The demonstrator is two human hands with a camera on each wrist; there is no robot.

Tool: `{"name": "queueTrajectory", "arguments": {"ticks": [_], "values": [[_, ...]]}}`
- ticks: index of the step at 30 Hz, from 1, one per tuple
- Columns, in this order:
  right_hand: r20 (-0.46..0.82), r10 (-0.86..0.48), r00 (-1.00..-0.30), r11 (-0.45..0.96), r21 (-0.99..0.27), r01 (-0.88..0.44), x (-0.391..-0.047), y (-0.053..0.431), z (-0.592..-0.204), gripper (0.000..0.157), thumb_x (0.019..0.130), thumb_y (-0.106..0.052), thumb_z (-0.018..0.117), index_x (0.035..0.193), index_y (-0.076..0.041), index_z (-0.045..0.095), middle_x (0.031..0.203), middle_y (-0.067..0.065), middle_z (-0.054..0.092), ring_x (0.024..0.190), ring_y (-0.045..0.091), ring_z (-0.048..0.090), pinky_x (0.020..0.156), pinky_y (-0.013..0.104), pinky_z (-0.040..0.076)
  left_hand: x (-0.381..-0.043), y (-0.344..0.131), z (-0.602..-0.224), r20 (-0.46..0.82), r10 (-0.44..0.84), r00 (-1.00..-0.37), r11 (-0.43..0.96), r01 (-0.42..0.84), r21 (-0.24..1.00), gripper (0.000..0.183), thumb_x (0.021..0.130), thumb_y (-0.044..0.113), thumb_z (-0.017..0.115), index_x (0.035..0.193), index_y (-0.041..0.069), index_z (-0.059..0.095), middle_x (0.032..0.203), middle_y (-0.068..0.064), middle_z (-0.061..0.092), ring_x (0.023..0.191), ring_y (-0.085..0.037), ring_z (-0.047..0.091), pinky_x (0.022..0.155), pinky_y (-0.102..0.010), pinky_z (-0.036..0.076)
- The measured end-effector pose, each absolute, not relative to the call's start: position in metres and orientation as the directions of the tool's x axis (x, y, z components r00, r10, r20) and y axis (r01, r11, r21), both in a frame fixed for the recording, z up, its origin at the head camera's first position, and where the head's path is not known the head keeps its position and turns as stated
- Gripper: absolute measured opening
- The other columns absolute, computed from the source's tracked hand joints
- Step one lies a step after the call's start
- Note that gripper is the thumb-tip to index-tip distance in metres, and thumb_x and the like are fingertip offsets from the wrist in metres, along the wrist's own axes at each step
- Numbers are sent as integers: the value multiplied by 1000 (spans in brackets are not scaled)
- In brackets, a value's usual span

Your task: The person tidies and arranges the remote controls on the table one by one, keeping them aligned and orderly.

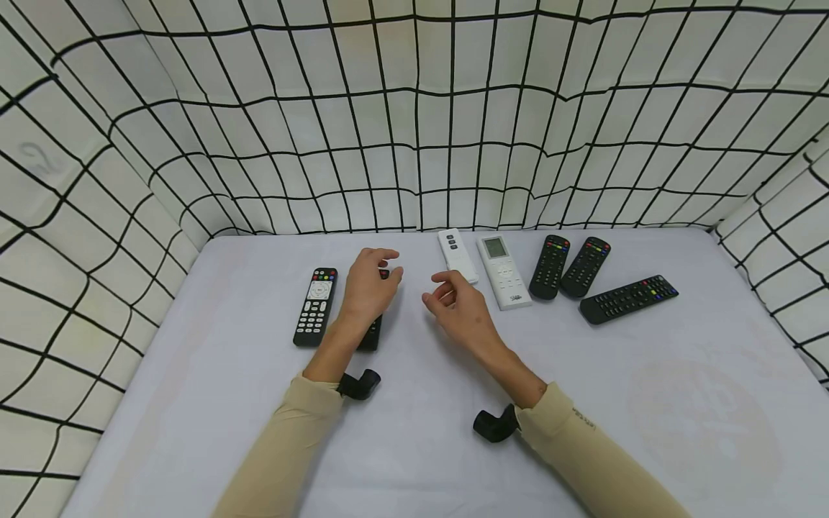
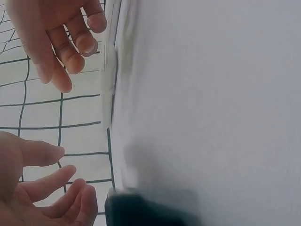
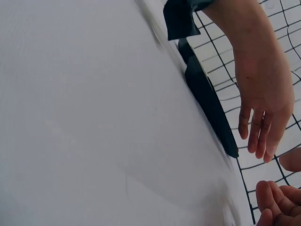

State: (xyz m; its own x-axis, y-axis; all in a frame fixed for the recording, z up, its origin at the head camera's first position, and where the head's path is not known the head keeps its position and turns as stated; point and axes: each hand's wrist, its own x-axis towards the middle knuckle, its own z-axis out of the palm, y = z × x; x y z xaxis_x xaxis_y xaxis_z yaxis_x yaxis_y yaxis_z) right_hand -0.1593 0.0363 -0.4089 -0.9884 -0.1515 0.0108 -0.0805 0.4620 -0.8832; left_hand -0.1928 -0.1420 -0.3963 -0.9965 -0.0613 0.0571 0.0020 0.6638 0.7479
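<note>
My left hand (image 1: 369,284) hovers above a black remote control (image 1: 371,337), hiding most of it. Its fingers are loosely bent with nothing between them. To its left lies another black remote with pale buttons (image 1: 315,308). My right hand (image 1: 461,309), also holding nothing, hangs with relaxed fingers just in front of a slim white remote (image 1: 455,248). In the left wrist view, the fingers of my left hand (image 2: 42,188) face those of my right hand (image 2: 66,37), with a gap between. A dark remote (image 3: 209,103) appears edge-on in the right wrist view.
Right of the slim remote lies a white air-conditioner remote (image 1: 508,277) with a screen. Beyond it are two black remotes (image 1: 550,266) side by side and a slanted black remote (image 1: 628,298). A white cloth (image 1: 414,446) covers the table; black netting (image 1: 417,151) rises behind and along both sides.
</note>
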Motion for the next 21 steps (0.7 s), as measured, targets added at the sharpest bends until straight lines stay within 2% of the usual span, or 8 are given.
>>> {"name": "queueTrajectory", "arguments": {"ticks": [7,15,21], "values": [[-4,-85,-996,463,-886,-36,-168,50,-411,47,100,-22,71,140,-4,56,109,12,68,96,24,65,74,27,52,-195,-131,-400,34,-51,-998,641,-6,767,36,102,17,65,135,5,66,138,-17,59,123,-34,61,96,-46,53],[42,-36,-998,459,-887,-54,-173,59,-416,45,97,-14,73,136,3,58,123,19,61,108,32,68,89,40,59,-194,-121,-405,11,-31,-999,650,-12,760,35,102,16,64,135,4,66,137,-18,60,119,-31,64,91,-42,55],[68,10,-998,484,-873,-54,-177,64,-417,48,94,-12,76,136,3,57,131,20,52,107,31,70,86,36,57,-197,-115,-404,20,-13,-1000,652,7,758,36,102,16,63,136,2,65,138,-20,59,119,-33,64,93,-44,56]]}}
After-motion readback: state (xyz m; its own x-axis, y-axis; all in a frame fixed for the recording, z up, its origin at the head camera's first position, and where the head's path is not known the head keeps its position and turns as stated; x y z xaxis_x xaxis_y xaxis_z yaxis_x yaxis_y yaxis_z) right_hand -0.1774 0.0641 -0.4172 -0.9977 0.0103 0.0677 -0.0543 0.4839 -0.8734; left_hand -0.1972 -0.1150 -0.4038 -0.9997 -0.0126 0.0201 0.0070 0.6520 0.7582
